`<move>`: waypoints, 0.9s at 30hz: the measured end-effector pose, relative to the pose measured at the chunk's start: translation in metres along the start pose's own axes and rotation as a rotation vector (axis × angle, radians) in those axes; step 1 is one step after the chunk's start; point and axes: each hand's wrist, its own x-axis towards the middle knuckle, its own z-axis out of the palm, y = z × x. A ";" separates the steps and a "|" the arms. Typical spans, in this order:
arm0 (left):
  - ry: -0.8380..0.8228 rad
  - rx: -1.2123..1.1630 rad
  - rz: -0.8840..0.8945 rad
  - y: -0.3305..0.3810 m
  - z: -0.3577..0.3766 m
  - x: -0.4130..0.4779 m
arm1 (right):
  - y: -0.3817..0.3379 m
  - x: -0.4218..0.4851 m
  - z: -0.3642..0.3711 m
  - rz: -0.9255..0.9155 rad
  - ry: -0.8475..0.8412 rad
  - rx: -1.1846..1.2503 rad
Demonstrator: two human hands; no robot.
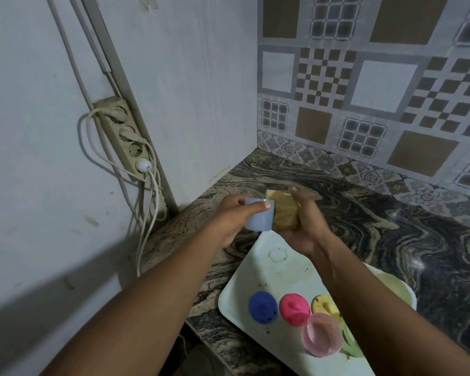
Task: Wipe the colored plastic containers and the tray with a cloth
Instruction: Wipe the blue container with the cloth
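My left hand (232,213) grips a pale blue plastic container (258,217) held on its side above the counter. My right hand (301,226) holds a yellow-brown cloth (284,210) pressed against the container's open end. Below them lies a pale green tray (258,270) with stain rings and crumbs. On the tray sit a dark blue lump (263,307), a pink lump (294,309) and a yellow lump (323,306) partly behind my right forearm. A clear pink container (322,335) lies beside them, and a green container (350,343) shows only at its edge.
The tray rests on a dark marbled counter (391,232) in a corner with patterned tiles behind. A power strip (125,137) with dangling cables hangs on the left wall. A pale yellow thing (394,287) sits at the tray's right edge.
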 end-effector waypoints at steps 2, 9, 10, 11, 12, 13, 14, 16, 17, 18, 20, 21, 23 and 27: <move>0.016 0.099 0.006 -0.006 -0.003 0.001 | 0.007 0.007 0.009 0.038 -0.050 -0.070; 0.157 0.339 0.012 -0.031 -0.039 -0.004 | 0.025 0.018 0.012 0.175 -0.058 -0.099; 0.159 0.395 0.029 -0.038 -0.047 -0.007 | 0.029 0.018 0.012 0.182 -0.049 -0.102; 0.165 0.449 0.042 -0.046 -0.056 -0.009 | 0.033 0.017 0.012 0.186 -0.039 -0.105; 0.169 0.504 0.054 -0.054 -0.062 -0.011 | 0.036 0.017 0.011 0.188 -0.031 -0.111; 0.175 0.560 0.062 -0.061 -0.068 -0.013 | 0.041 0.017 0.010 0.189 -0.026 -0.114; 0.183 0.610 0.067 -0.067 -0.072 -0.015 | 0.045 0.015 0.010 0.192 -0.024 -0.118; 0.187 0.693 0.062 -0.082 -0.076 -0.018 | 0.054 0.012 0.010 0.204 -0.018 -0.128; 0.170 0.731 0.052 -0.090 -0.078 -0.020 | 0.060 0.010 0.010 0.212 -0.008 -0.132; 0.144 0.772 0.043 -0.097 -0.081 -0.022 | 0.065 0.007 0.011 0.219 0.002 -0.138; 0.091 0.847 0.029 -0.109 -0.083 -0.024 | 0.072 0.002 0.010 0.224 0.026 -0.150; 0.069 0.869 0.028 -0.114 -0.085 -0.026 | 0.075 -0.001 0.009 0.222 0.045 -0.148; 0.052 0.894 0.021 -0.118 -0.085 -0.028 | 0.077 -0.007 0.005 0.211 0.081 -0.139; 0.068 1.090 0.267 -0.109 -0.075 -0.038 | 0.070 -0.023 -0.007 0.159 0.122 -0.100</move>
